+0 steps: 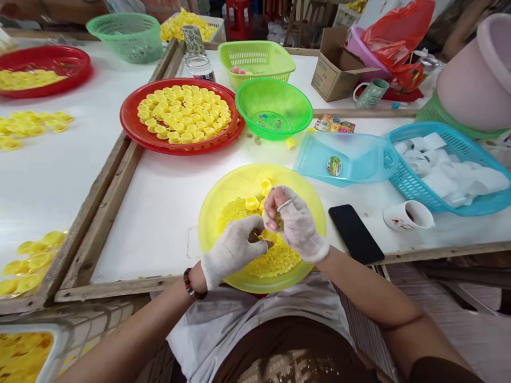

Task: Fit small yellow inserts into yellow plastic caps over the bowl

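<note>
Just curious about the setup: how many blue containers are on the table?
2: a translucent tray behind the black phone, and, to its right, a slotted basket holding white pieces. More may be hidden behind the pink bucket.

Round yellow cups lie, seemingly open-side up, in the yellow basin.

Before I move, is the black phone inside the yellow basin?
No, the black phone lies on the white table between the yellow basin and the white mug.
</note>
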A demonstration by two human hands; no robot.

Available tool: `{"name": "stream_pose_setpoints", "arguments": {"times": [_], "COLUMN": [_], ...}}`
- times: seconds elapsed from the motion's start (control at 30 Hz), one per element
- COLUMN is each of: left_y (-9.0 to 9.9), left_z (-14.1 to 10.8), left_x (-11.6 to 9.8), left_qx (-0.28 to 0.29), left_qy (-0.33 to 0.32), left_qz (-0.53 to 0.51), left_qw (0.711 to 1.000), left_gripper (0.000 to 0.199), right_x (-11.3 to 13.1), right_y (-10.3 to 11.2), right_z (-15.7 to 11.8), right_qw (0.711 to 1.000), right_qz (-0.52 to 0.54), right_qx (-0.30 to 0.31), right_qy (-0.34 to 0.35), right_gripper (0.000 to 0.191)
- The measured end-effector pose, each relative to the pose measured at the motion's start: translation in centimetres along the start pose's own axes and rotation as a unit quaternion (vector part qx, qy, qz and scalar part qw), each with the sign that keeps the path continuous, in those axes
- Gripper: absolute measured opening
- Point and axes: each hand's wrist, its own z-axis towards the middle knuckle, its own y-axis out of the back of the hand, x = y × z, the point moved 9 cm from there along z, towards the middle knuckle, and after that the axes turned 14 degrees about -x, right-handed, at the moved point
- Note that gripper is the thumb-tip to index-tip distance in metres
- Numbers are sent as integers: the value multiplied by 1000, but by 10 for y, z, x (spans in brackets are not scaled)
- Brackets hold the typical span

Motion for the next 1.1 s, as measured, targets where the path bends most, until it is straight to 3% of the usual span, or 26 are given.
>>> {"name": "stream_pose_setpoints", "arguments": {"times": [0.2,0.37,0.57,0.8,0.97,1.1], "left_y": [-3,2,19,10,9,12], "left_z": [-1,-7,-14,-12,-11,-13], "left_x": [-3,-5,-8,-4,-5,-7], "left_qx": [-11,-12,-72,-41,-46,-70], "left_qy": [1,-13,-56,-25,-26,-64], "left_qz": [-37,-27,23,19,2,17], "left_qw": [999,999,996,999,999,995], "left_gripper": [15,16,15,10,11,11], "right_x": [4,2,-1,-3,-1,-3], "right_y": [-1,7,15,-7,-4,4], "right_z": [-4,1,0,-10,-9,-3], "right_qw": [997,1000,1000,997,997,998], "right_qz": [-40,10,21,2,18,50], "right_qx": [20,-2,-18,71,67,34], "right_qy": [56,25,9,39,35,4], "right_gripper": [36,36,37,34,35,36]}}
